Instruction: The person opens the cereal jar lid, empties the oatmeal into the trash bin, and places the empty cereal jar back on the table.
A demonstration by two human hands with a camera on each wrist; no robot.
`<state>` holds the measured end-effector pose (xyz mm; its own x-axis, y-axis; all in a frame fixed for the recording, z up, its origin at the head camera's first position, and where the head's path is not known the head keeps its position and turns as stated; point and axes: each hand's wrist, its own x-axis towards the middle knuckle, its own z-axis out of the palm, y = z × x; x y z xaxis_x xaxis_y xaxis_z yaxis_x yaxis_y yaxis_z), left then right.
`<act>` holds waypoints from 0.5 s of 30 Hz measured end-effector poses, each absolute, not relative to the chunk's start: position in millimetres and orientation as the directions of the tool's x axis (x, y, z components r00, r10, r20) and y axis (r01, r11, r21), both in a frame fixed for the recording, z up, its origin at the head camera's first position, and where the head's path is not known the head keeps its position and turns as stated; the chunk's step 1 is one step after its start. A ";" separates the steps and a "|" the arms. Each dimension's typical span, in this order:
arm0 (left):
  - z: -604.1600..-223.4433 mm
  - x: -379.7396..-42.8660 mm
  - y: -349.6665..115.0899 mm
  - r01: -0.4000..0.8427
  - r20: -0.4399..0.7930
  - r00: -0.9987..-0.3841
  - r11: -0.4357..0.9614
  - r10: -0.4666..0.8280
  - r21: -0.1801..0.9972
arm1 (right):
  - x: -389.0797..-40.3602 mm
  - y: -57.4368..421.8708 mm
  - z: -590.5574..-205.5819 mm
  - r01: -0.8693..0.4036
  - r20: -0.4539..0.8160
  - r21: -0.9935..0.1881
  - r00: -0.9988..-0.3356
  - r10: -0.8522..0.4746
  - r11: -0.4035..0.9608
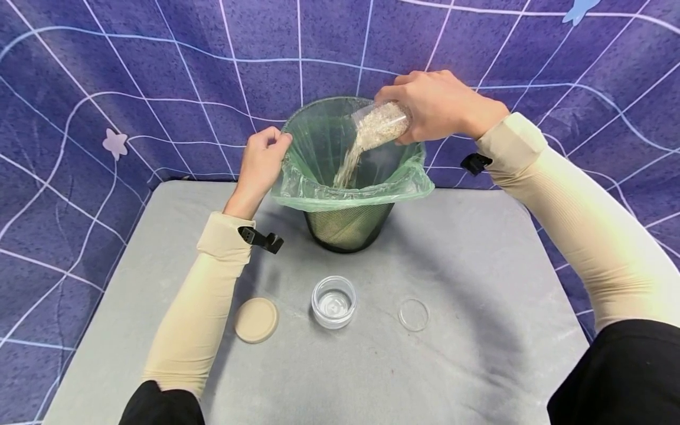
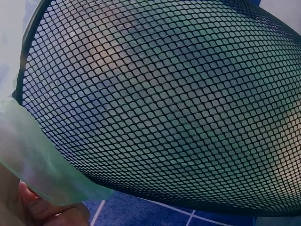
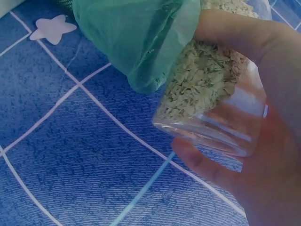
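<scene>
My right hand (image 1: 438, 103) grips a clear jar (image 3: 223, 134) tilted mouth-down over the bin. Pale oat-like flakes (image 1: 347, 167) stream from its mouth, and more of the flakes (image 3: 200, 82) fill much of the jar. Below stands a dark wire mesh waste bin (image 1: 345, 227), upright, with a translucent green bag (image 1: 356, 199) lining it and folded over its rim. On the bin's left side my left hand (image 1: 262, 158) pinches the rim and the bag edge between thumb and fingers. Fingers (image 2: 66, 214) show under the bag fold in the left wrist view, beside the mesh wall.
On the grey-covered table (image 1: 457, 378), nearer to me, are a beige round lid (image 1: 257, 320), a small clear open jar (image 1: 334, 302) and a thin clear disc (image 1: 414, 314). A blue patterned cloth (image 1: 175, 77) hangs right behind the bin and along both sides.
</scene>
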<state>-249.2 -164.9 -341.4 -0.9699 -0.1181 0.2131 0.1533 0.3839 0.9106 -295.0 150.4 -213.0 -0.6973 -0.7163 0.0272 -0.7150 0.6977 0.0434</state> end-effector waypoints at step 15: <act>-341.2 -248.6 -163.5 0.148 0.202 -0.973 0.371 -0.111 0.917 | -294.4 151.6 -214.2 -0.727 0.032 0.071 -0.683 -0.730 0.683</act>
